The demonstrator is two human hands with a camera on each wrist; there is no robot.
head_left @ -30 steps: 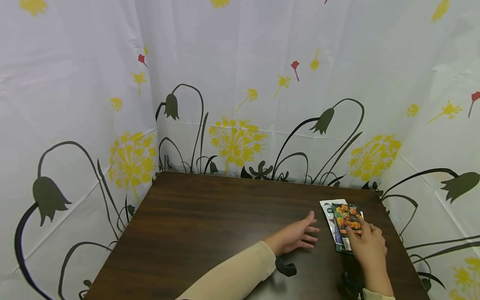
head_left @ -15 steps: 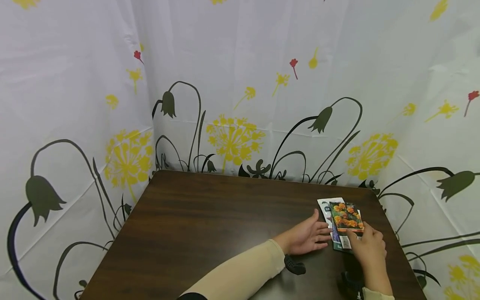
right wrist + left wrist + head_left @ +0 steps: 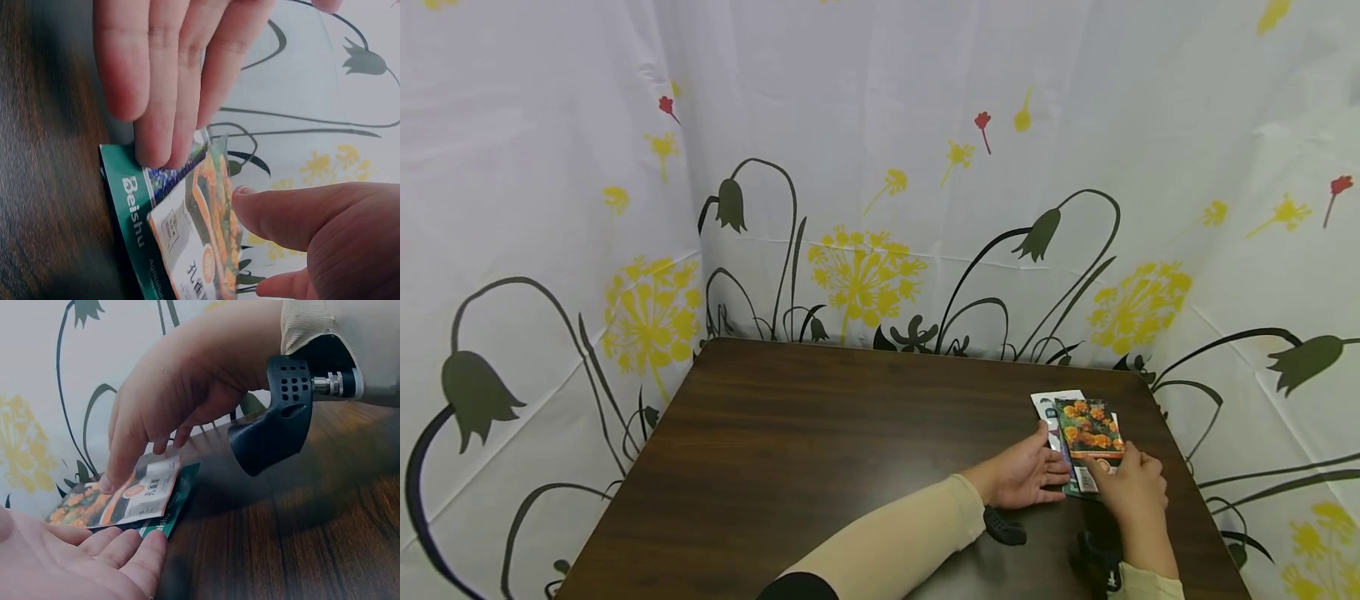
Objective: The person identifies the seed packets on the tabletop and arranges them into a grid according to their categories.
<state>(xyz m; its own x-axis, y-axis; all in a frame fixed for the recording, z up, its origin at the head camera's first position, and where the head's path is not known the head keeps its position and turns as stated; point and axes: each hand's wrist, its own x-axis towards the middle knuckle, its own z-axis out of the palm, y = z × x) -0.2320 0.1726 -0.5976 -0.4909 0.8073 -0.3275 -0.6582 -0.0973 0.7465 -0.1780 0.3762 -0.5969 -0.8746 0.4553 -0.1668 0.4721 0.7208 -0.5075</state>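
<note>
Two seed packets lie stacked near the table's right side. The top marigold seed packet (image 3: pixel 1088 423) shows orange flowers, with a white label at its near end. Beneath it, the other seed packet (image 3: pixel 1043 402) shows its white top and left edge; its green end reads "Beishu" in the right wrist view. My left hand (image 3: pixel 1021 473) is palm-up beside the stack's left edge, fingers straight, fingertips right at the packets. From the near right, my right hand (image 3: pixel 1130 486) reaches over the marigold packet's lower right, a fingertip on or close over its face. Its other fingers are partly hidden.
The dark wooden table (image 3: pixel 820 450) has its back and right edges near the packets. A white curtain (image 3: pixel 865 100) printed with flowers stands behind and on both sides. Black camera mounts (image 3: pixel 275 419) sit under the wrists.
My left hand has moved right, up to the left edge of the packets. My right hand has drawn back slightly toward the near right of the marigold packet. The head view has shifted a little.
</note>
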